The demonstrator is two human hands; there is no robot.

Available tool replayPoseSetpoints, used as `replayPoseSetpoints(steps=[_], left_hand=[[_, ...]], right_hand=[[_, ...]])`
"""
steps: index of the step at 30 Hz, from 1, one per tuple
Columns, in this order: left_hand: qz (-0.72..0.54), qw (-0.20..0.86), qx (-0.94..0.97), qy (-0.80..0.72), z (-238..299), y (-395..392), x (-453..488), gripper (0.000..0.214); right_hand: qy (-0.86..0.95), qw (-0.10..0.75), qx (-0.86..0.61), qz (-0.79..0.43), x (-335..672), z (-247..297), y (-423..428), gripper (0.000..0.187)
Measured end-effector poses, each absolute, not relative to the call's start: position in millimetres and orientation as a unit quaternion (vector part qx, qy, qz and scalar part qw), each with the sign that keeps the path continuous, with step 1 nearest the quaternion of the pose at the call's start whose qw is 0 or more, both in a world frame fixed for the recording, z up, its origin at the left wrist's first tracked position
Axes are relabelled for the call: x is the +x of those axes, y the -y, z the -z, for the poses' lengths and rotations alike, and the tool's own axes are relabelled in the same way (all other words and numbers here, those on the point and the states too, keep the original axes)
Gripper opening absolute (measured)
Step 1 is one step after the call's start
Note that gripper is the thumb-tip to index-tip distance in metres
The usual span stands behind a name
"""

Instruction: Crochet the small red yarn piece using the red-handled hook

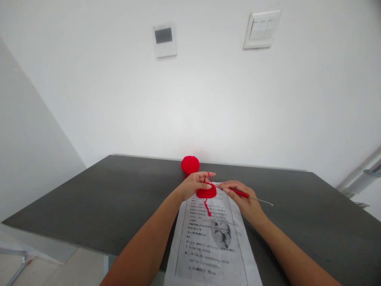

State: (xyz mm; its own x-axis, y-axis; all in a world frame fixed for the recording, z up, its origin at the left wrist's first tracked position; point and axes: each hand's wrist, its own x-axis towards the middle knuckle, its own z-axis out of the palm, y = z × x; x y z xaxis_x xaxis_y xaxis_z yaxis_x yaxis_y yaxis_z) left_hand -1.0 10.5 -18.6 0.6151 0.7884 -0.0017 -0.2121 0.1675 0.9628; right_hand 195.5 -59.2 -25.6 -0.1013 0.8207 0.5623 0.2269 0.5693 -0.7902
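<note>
A dark bench [89, 206] carries a printed sheet [208, 246] at its near edge. A red yarn ball [190, 164] lies just behind the left hand [193, 184], whose fingers pinch a red crochet patch [206, 193] above the sheet. The right hand [244, 198] has its fingers closed on a hook [250, 196], tip at the patch.

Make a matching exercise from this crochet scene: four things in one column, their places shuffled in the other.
Things
1. yarn ball
2. crochet hook
3. red crocheted piece
4. printed sheet

Places
A. held in the right hand
B. flat on the table, near edge, below the hands
C. on the table by the wall, beyond the hands
D. held in the left hand

Pairs: 1-C, 2-A, 3-D, 4-B
</note>
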Motion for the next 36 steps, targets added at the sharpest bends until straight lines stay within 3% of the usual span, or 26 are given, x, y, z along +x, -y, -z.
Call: replayPoseSetpoints(steps=[9, 17, 25, 31, 36], left_hand=[[-0.314, 0.765, 0.514, -0.229, 19, -3, 7, 0.064], [-0.384, 0.687, 0.558, -0.262, 20, -3, 9, 0.060], [-0.412, 0.630, 0.596, -0.280, 20, -1, 13, 0.082], [-0.461, 0.527, 0.639, -0.320, 23, 5, 22, 0.072], [-0.460, 0.657, 0.521, -0.291, 30, 2, 29, 0.073]], right_hand=[[0.797, 0.512, -0.299, -0.116, 189, 25, 62, 0.018], [0.766, 0.548, -0.320, -0.104, 190, 26, 60, 0.014], [0.735, 0.527, -0.397, -0.159, 190, 29, 60, 0.015], [0.727, 0.502, -0.438, -0.165, 184, 35, 59, 0.017], [0.741, 0.534, -0.399, -0.078, 180, 42, 55, 0.013]])
